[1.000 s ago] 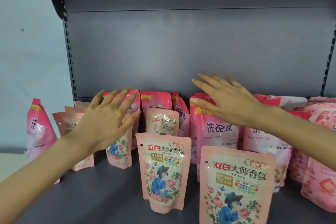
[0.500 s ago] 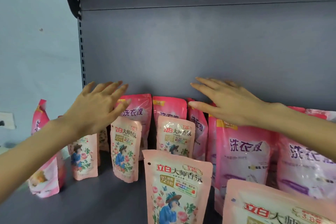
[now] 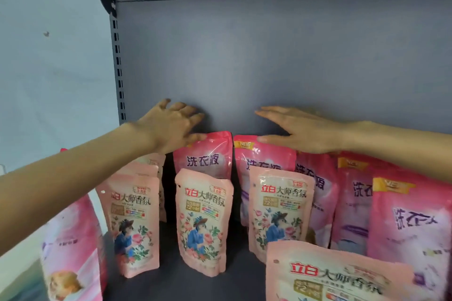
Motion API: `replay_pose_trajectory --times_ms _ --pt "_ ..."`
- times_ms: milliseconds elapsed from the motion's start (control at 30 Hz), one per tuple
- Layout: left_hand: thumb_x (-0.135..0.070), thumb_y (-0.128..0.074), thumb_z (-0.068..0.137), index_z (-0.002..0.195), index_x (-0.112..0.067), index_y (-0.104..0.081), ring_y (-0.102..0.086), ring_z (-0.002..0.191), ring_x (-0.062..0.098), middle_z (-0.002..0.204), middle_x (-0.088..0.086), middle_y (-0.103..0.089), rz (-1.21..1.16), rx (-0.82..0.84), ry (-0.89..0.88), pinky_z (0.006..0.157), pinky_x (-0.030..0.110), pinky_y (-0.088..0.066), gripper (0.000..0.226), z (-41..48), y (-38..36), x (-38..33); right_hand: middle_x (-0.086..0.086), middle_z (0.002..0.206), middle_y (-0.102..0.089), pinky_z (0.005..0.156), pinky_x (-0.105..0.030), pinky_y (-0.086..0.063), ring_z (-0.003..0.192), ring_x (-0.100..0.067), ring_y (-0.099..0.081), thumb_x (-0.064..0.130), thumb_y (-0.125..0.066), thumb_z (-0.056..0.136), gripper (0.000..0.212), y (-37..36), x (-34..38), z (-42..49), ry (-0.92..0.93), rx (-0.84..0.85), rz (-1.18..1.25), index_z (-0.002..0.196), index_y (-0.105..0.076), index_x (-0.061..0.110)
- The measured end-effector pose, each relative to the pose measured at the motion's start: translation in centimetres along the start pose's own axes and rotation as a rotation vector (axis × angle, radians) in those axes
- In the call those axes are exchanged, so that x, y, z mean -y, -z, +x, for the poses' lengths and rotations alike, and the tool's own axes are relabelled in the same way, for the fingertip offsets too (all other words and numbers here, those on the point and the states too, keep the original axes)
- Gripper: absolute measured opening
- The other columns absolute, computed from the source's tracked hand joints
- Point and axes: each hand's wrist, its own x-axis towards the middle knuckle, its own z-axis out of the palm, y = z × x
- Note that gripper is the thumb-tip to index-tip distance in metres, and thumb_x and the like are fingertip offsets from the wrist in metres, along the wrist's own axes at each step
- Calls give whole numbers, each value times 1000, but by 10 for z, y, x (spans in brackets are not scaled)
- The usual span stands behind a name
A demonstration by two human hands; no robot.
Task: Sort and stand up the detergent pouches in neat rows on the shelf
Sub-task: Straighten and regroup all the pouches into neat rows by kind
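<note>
Both hands reached deeper; left grip (image 3: 171, 127) spread, thumb touching pink pouch (image 3: 204, 156); right grip (image 3: 303, 129) flat

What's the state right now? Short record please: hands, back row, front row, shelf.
left hand: open, fingers spread, thumb touching top of a dark pink pouch
right hand: open, flat, resting on tops of the back-row pouches
back row: dark pink pouches, upright, some leaning
front row: pale floral pouches, three standing side by side, one nearer the camera
shelf: dark grey, gaps between pouches
</note>
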Motion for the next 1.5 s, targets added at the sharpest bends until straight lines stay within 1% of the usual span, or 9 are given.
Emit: replay_pose_trajectory --times_ms 133,267,367,500,600,800,967,1133,1500 --pt "-61 -22 90 148 -22 -14 -19 140 21 153 2 -19 10 96 -111 114 44 -12 70 10 -4 2 8 156 -15 115 -40 -24 142 -11 -17 74 -25 75 89 -9 3 19 31 70 -30 148 -14 25" --pt "-60 -30 90 143 -22 -27 -32 134 23 145 3 -34 3 161 -180 109 42 -27 65 20 -2 7 10 142 -33 101 -32 -34 130 -10 -35 57 -43 88 67 -14 7 27 53 1 -65 144 -27 26" --pt "-50 -45 91 127 -21 -45 -52 105 21 120 0 -54 -206 242 -182 88 34 -40 46 28 -3 9 9 130 -46 95 -33 -42 116 -10 -46 52 -52 87 61 -18 8 33 30 20 -9 138 -34 25" --pt "-30 -59 89 113 -12 -54 -46 64 7 79 -7 -51 -430 284 -180 60 23 -39 31 40 -5 6 5 118 -58 81 -26 -47 96 -12 -53 37 -61 87 48 -19 6 41 0 52 111 130 -45 20" --pt "-24 -62 87 108 -10 -57 -47 64 6 81 -4 -53 -508 317 -169 56 16 -38 26 45 -6 6 -1 105 -67 67 -16 -44 84 -10 -57 22 -66 85 25 -18 4 46 15 8 175 108 -61 13" --pt "-20 -64 86 96 -13 -66 -57 79 14 84 -2 -62 -561 313 -197 66 20 -44 13 47 -4 1 7 82 -62 58 -16 -43 69 -4 -55 27 -67 85 14 -23 -1 44 -45 80 273 92 -62 16" --pt "-19 -66 84 81 -23 -64 -59 74 8 75 -10 -63 -571 299 -184 74 20 -47 5 46 -1 7 10 67 -52 52 -16 -36 60 -2 -47 29 -63 87 20 -24 1 42 -24 55 226 73 -55 18" --pt "-20 -66 84 68 -25 -61 -55 64 0 65 -15 -59 -560 278 -152 63 13 -42 17 45 1 12 6 62 -47 51 -18 -32 58 -10 -43 23 -65 86 24 -23 6 44 2 21 209 69 -52 13" --pt "-13 -59 88 91 -5 -70 -61 78 26 82 9 -68 -515 -212 34 70 23 -37 14 34 54 53 10 60 -48 45 -10 -34 53 -2 -42 24 -67 85 31 -21 1 46 4 24 228 61 -49 21"
